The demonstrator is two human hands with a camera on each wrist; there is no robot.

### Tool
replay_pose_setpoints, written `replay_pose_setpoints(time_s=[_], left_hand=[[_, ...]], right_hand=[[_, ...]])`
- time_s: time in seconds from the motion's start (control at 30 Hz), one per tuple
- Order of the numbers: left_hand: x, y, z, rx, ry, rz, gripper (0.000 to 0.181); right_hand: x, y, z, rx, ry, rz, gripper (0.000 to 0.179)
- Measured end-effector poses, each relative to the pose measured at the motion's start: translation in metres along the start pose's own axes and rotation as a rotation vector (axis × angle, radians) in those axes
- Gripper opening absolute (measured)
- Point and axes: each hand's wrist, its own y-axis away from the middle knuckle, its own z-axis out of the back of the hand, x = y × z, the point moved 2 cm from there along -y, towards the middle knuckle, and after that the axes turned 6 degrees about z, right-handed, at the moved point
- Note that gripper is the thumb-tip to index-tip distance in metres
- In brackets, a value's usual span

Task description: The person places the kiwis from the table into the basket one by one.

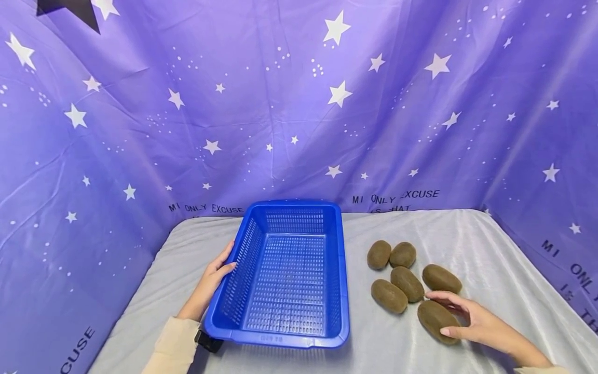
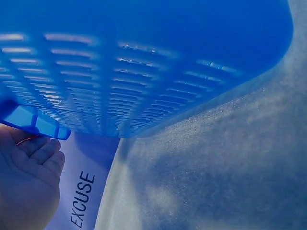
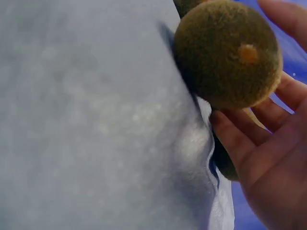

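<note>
A blue plastic basket (image 1: 345, 291) with slotted walls stands on the cloth, nothing inside it. My left hand (image 1: 216, 272) grips its left rim, thumb on top; in the left wrist view the fingers (image 2: 43, 153) reach under the rim. Brown fuzzy kiwifruit lie to the right of the basket. Around the nearest kiwifruit (image 1: 434, 319), my right hand (image 1: 472, 319) is spread, thumb on the near side and fingers on the far side. In the right wrist view a gap shows between the thumb and this kiwifruit (image 3: 225, 52). Whether the fingertips touch it, I cannot tell.
Several more kiwifruit (image 1: 406, 283) lie close together just beyond the right hand. A grey-white cloth (image 1: 374, 343) covers the table. Purple curtains (image 1: 299, 104) with white stars hang behind and at both sides, meeting the table's back edge.
</note>
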Motion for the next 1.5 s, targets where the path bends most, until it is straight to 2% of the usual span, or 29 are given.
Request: replay_pose_setpoints(time_s=[0.13,0.3,0.37,0.47,0.63,0.7,0.93,1.3,1.5], left_hand=[[-0.003,0.0,-0.002,-0.01,0.025,0.009,0.062],[-0.003,0.001,-0.005,-0.003,0.048,0.015,0.061],[-0.003,0.001,-0.005,-0.015,0.05,0.02,0.061],[-0.002,0.002,-0.004,-0.036,0.042,0.017,0.061],[-0.001,0.002,-0.003,-0.027,0.046,0.019,0.061],[-0.001,0.002,-0.003,-0.024,0.051,0.016,0.061],[0.0,0.002,-0.002,-0.02,0.027,-0.008,0.061],[-0.001,0.002,-0.003,-0.03,0.051,0.018,0.061],[-0.001,0.002,-0.003,-0.036,0.033,0.023,0.062]], right_hand=[[-0.003,0.004,0.0,0.055,-0.041,-0.009,0.067],[-0.006,0.006,0.002,0.117,-0.168,0.068,0.075],[-0.008,0.006,0.002,0.138,-0.182,0.104,0.078],[-0.011,0.005,0.001,0.152,-0.2,0.124,0.079],[-0.013,0.004,0.0,0.151,-0.254,0.132,0.076],[-0.012,0.004,0.0,0.147,-0.24,0.134,0.074],[-0.006,0.005,0.003,0.153,-0.157,0.007,0.07],[0.009,-0.004,0.007,0.125,-0.036,0.009,0.069],[0.015,-0.014,0.006,0.059,0.047,0.008,0.07]])
